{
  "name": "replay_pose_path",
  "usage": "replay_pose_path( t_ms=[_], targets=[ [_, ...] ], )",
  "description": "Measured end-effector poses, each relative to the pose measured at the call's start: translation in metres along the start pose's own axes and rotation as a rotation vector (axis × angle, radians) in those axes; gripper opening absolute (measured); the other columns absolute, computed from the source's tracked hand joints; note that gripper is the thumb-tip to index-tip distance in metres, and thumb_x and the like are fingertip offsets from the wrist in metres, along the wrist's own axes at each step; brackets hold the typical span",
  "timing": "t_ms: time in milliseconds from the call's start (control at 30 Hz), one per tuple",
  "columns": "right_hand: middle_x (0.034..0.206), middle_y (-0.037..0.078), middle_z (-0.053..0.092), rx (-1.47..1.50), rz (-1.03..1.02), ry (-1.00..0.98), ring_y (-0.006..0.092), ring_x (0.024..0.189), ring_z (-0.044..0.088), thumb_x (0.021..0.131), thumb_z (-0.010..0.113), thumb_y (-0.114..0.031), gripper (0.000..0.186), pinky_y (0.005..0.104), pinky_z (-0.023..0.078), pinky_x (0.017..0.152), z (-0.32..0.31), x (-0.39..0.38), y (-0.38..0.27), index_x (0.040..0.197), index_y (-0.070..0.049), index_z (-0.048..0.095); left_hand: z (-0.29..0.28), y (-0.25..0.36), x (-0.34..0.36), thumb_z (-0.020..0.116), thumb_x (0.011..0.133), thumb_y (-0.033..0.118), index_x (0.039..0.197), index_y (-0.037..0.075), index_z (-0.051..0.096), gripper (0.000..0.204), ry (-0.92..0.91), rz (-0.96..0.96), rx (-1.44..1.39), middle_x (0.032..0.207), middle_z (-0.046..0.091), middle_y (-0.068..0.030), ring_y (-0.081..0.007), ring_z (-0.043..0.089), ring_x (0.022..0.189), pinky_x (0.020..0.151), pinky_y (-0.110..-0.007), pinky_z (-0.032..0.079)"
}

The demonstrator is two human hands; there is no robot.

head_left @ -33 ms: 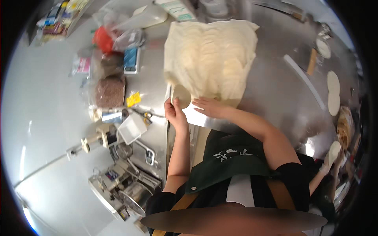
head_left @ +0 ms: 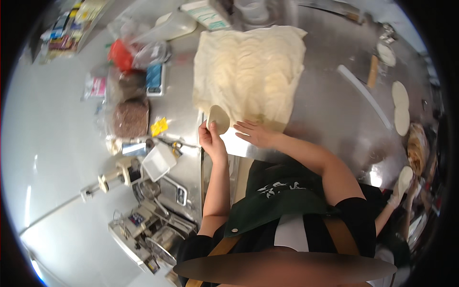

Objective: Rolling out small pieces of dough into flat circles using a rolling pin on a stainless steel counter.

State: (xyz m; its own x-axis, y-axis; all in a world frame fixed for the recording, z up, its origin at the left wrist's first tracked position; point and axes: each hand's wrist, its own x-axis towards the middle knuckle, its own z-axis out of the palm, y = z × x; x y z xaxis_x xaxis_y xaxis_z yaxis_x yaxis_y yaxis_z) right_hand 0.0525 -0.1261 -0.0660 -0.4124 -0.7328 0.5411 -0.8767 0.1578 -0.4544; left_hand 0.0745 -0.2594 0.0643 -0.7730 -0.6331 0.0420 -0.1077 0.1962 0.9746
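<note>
My left hand (head_left: 212,137) pinches a flat, rounded cream-coloured piece (head_left: 219,119), thumb on its near face. Whether it is dough or a plastic scraper I cannot tell. Just beyond it a wrinkled cream cloth (head_left: 251,71) lies spread over rounded lumps in rows; what is beneath is hidden. To the right of the piece is my right hand (head_left: 256,133), palm down at the cloth's near edge, fingers stretched and apart, with nothing held. Whether its fingertips touch the surface is unclear. A bright white patch (head_left: 235,144) shows below both hands.
Along the left stand a bag of brown filling (head_left: 131,118), a yellow packet (head_left: 159,126), a scale (head_left: 155,79) and a white tub (head_left: 159,161). Rightward lie a pale strip (head_left: 366,96), a wooden stick (head_left: 373,71) and flat pale ovals (head_left: 400,107). Another person's hand (head_left: 398,196) holds a pale oval.
The whole view has shifted slightly, so the cloth and table things sit a little further left. My right-hand fingers look slightly more spread. The left hand keeps its pinch.
</note>
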Motion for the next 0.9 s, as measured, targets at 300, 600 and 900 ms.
replay_pose_path(
  t_ms=[300,600,900],
  targets=[
    [0.112,0.013,0.053,-1.193,1.148,0.153,0.0294,0.103,0.05,0.078,0.053,-0.008,0.041,0.0408,0.043,0.086,-0.233,-0.229,0.073,0.118,-0.001,0.048,0.104,-0.01,-0.026,0.056,0.089,0.009,0.095,0.002,0.058,0.01,-0.598,0.203,0.188,0.083,0.059,-0.0059,-0.0109,0.054,0.071,0.062,-0.025,0.045],
    [0.099,0.01,0.055,-0.717,1.37,0.066,0.0289,0.091,0.057,0.073,0.055,-0.01,0.03,0.0398,0.048,0.074,-0.271,-0.249,0.079,0.102,-0.005,0.055,0.239,-0.077,-0.07,0.064,0.077,0.01,0.098,-0.001,0.059,0.025,-1.069,-0.348,0.096,0.083,0.062,-0.0074,-0.0143,0.057,0.076,0.068,-0.027,0.045],
    [0.101,0.017,0.056,-0.414,1.496,0.394,0.0376,0.088,0.057,0.072,0.058,-0.01,0.037,0.0437,0.047,0.073,-0.207,-0.27,-0.004,0.108,-0.005,0.051,0.27,-0.051,-0.058,0.066,0.073,0.019,0.095,0.001,0.061,0.029,-1.465,-0.007,0.55,0.083,0.064,-0.0159,-0.0282,0.063,0.077,0.069,-0.036,0.048]
  ],
)
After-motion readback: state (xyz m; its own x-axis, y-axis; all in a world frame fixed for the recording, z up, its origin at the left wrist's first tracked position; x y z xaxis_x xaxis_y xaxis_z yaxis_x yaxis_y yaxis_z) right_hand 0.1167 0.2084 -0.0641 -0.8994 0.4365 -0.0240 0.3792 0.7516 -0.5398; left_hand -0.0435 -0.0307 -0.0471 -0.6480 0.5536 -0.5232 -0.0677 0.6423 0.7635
